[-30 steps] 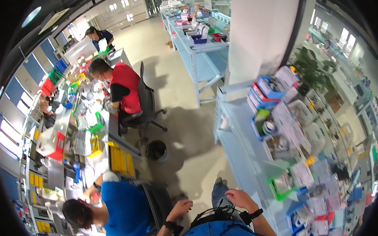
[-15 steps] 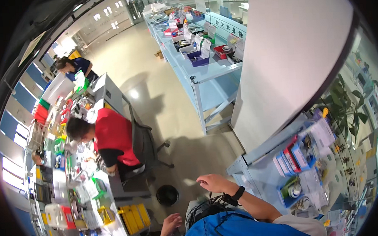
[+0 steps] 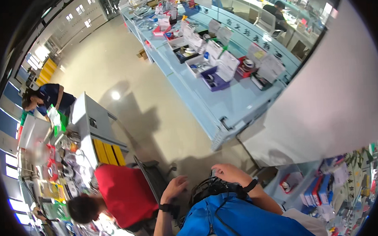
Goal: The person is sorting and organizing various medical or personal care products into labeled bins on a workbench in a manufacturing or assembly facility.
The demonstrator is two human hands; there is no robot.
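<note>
My left hand (image 3: 175, 187) hangs in front of my body, its fingers loosely bent and apart, with nothing visible in it. On the other side of a bundle of black cables (image 3: 203, 192), my right hand (image 3: 228, 173) is raised with its fingers loose; no held thing shows. Its fingertips appear close to the cables, but I cannot tell if they touch. Black bands circle both wrists. Below the hands shows my blue garment (image 3: 220, 215), with a dark cord running down it.
A light-blue bench (image 3: 188, 90) ahead carries open boxes, among them a purple box (image 3: 216, 79). To the left, a person in red (image 3: 127, 194) sits at a cluttered workbench; another in dark blue (image 3: 53, 96) stands farther off. A white pillar (image 3: 323, 108) and shelf bins (image 3: 318, 190) stand right.
My view has shifted forward along the aisle. The bench ahead appears nearer, and the seated person is lower in view. My left hand has risen, and my right hand is closer to the cables.
</note>
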